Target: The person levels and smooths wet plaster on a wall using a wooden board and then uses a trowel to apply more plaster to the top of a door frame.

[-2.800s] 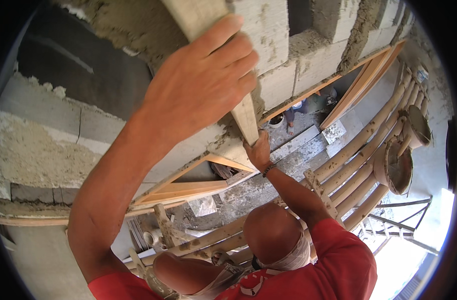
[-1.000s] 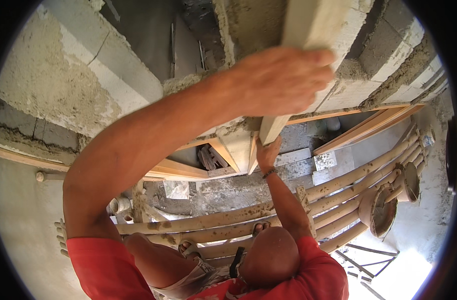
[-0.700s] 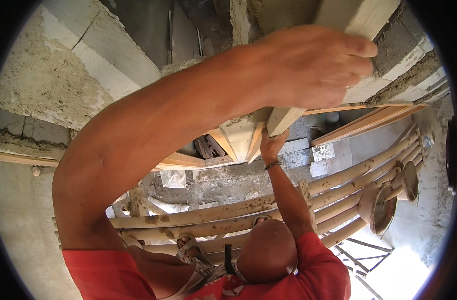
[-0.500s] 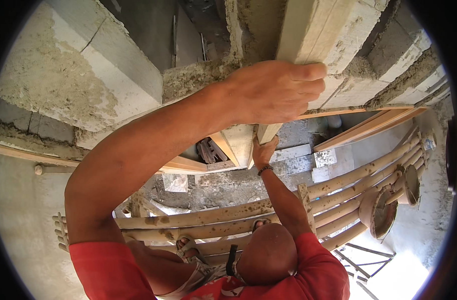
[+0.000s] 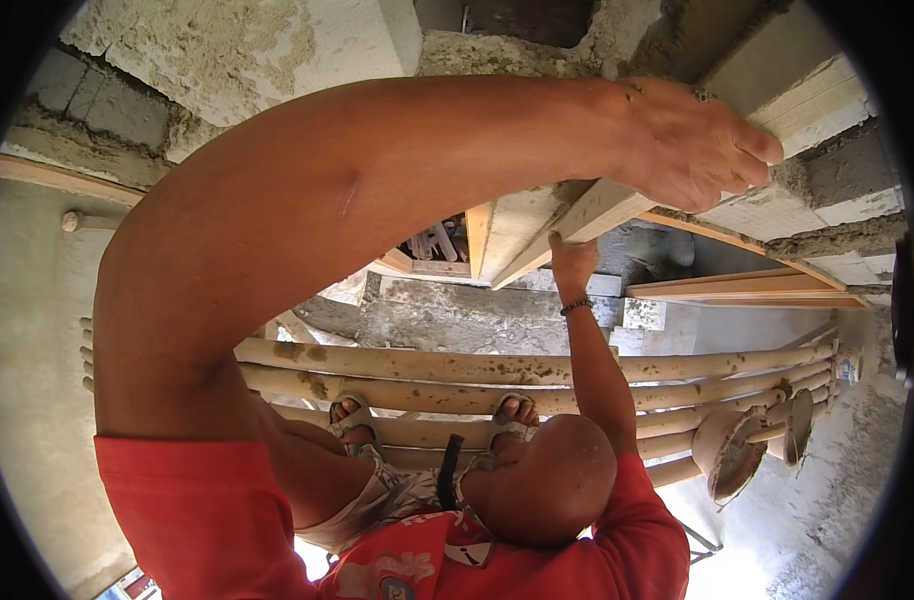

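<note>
Bent across the picture, my left arm reaches to a long straight pale wooden batten. My left hand is closed over it from above, with the fingers curled at its far side. Lower down, my right hand, with a dark beaded bracelet at the wrist, grips the batten's underside near its lower end. The batten slants against a block wall with mortar joints. Part of it is hidden behind my left hand. Rough mortar covers a large block face at upper left.
My sandalled feet stand on a platform of bamboo poles. Mortar-crusted pans sit at its right end. Below are wooden frames and a rubble-strewn floor. A plastered wall stands at left.
Both hands have shifted right within the picture, still on the batten. The batten now lies at a flatter slant in view. The view itself has moved too.
</note>
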Available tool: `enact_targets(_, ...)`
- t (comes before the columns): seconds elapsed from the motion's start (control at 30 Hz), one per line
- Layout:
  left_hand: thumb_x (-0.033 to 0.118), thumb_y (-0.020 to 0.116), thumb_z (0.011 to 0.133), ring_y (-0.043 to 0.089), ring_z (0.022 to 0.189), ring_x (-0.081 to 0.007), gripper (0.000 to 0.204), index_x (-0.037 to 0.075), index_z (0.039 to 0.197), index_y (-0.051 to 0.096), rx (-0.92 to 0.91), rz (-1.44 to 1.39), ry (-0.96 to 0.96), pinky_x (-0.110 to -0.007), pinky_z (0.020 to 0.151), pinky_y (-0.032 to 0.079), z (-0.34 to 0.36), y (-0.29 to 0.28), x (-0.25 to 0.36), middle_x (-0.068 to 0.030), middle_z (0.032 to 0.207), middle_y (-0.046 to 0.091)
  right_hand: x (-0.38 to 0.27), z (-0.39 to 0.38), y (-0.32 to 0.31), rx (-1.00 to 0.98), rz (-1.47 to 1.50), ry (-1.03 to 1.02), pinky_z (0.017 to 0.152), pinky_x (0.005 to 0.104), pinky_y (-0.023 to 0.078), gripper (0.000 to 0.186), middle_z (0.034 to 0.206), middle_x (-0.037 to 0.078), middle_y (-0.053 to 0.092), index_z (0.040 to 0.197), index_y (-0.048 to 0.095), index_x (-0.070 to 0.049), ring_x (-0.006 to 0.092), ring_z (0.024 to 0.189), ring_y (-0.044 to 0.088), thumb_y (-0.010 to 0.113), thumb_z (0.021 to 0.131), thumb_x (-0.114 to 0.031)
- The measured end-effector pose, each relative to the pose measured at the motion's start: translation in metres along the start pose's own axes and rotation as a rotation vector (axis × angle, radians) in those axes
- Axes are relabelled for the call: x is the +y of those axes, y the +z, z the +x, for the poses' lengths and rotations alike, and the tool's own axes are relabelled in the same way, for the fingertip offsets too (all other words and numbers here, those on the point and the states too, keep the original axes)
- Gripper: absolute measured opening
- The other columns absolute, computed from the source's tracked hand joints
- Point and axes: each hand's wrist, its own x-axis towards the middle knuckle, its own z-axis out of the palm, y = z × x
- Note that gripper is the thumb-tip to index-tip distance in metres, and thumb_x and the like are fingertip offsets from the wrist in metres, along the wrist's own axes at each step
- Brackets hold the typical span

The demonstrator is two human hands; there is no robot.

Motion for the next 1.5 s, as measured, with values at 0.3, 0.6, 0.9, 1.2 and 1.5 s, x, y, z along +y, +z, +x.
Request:
enact_targets(0.3,0.010,0.069,0.078,0.050,0.104,-0.0123,0.012,0.022,0.081,0.068,-0.102,-0.637,0.443,-0.042,0.116,0.025,0.002,-0.015,-0.015,0.0093,0.086,0.051,0.007,-0.006,0.013,0.063,-0.037,0.091,0.094,0.0499,0.050,0.066,0.115,0.031,0.065,0.125,0.051,0.007,0.0472,0.108,0.063,0.083,0.072,-0.017)
enact_targets(0.6,0.021,0.067,0.078,0.053,0.109,-0.0165,0.005,0.020,0.076,0.072,-0.016,-0.685,0.419,-0.038,0.118,0.026,0.001,-0.011,-0.006,0.0077,0.092,0.061,-0.001,-0.010,0.009,0.121,-0.006,0.035,0.086,0.0500,0.054,0.060,0.104,0.029,0.070,0.121,0.055,0.004,0.0480,0.100,0.066,0.083,0.071,-0.013)
enact_targets(0.9,0.019,0.059,0.082,0.057,0.113,-0.0238,0.017,0.012,0.091,0.072,0.031,-0.863,0.256,-0.041,0.117,0.032,0.010,-0.008,-0.010,-0.0025,0.101,0.064,0.003,-0.006,0.000,0.139,0.109,-0.053,0.091,0.0521,0.051,0.064,0.111,0.029,0.065,0.120,0.053,0.002,0.0492,0.106,0.061,0.086,0.069,-0.016)
enact_targets(1.2,0.016,0.062,0.079,0.057,0.108,-0.0181,0.009,0.016,0.081,0.070,0.026,-0.900,0.369,-0.038,0.118,0.027,0.051,0.009,-0.085,0.0010,0.090,0.061,-0.047,0.000,-0.028,0.225,0.060,-0.145,0.092,0.0524,0.044,0.063,0.108,0.026,0.056,0.113,0.052,0.005,0.0471,0.105,0.053,0.087,0.065,-0.015)
enact_targets(1.5,0.054,0.073,0.075,0.056,0.104,-0.0191,0.039,0.015,0.079,0.074,0.086,-0.982,0.282,-0.043,0.117,0.025,0.133,0.066,-0.231,0.0031,0.088,0.062,-0.194,0.026,-0.112,0.359,0.054,-0.321,0.087,0.0509,0.046,0.062,0.103,0.028,0.060,0.114,0.051,0.008,0.0473,0.097,0.057,0.086,0.071,-0.019)
